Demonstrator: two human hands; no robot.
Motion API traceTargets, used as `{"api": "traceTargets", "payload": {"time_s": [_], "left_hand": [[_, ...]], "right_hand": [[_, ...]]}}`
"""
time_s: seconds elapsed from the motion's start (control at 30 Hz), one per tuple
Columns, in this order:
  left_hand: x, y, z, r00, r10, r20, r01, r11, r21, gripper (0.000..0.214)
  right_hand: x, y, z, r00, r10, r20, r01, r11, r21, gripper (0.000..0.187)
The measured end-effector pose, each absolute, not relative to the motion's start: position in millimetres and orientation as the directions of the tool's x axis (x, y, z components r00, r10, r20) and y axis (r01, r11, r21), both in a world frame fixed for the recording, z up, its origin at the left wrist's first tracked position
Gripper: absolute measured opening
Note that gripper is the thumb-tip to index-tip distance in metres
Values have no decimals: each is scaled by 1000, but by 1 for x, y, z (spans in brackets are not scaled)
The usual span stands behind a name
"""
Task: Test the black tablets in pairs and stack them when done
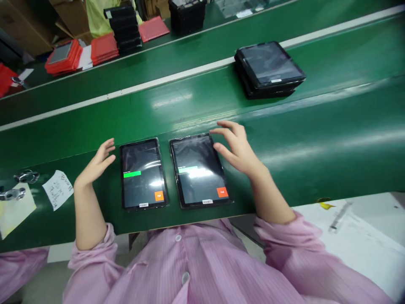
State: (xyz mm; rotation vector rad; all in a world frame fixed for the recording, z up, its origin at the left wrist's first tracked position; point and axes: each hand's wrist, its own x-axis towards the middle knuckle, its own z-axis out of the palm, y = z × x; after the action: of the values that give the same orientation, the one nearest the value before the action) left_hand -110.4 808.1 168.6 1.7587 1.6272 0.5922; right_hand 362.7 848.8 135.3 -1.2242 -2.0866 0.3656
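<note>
1. Over the near edge of the green surface, two forearms reach forward, set wide apart.
2. Between the hands, two tablets lie face up side by side: the left tablet and the right tablet.
3. Left hand: raised just beside its tablet, fingers loosely parted, grasping nothing.
4. Right hand: fingers bent inward by the upper right corner, gripping nothing; contact unclear.
5. Farther off, one tablet stack, its exact count unclear.
</note>
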Motion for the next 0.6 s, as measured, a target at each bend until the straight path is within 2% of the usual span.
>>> {"api": "traceTargets", "payload": {"time_s": [0.1,0.17,0.3,0.43,0.6], "left_hand": [[-74,837,182,272,961,-60,803,-192,565,58],[-43,847,182,363,928,-88,853,-292,432,55],[-4,842,176,448,874,-190,879,-392,271,52],[2,825,186,455,871,-187,879,-404,255,49],[1,819,203,571,777,-265,804,-463,373,32]], "right_hand": [[351,878,110,-200,871,449,578,475,-664,50],[348,886,93,-160,884,438,548,449,-706,53],[353,882,75,-220,897,383,568,437,-697,61],[353,874,81,-284,888,361,603,458,-654,62],[349,870,92,-337,858,388,552,514,-657,63]]}}
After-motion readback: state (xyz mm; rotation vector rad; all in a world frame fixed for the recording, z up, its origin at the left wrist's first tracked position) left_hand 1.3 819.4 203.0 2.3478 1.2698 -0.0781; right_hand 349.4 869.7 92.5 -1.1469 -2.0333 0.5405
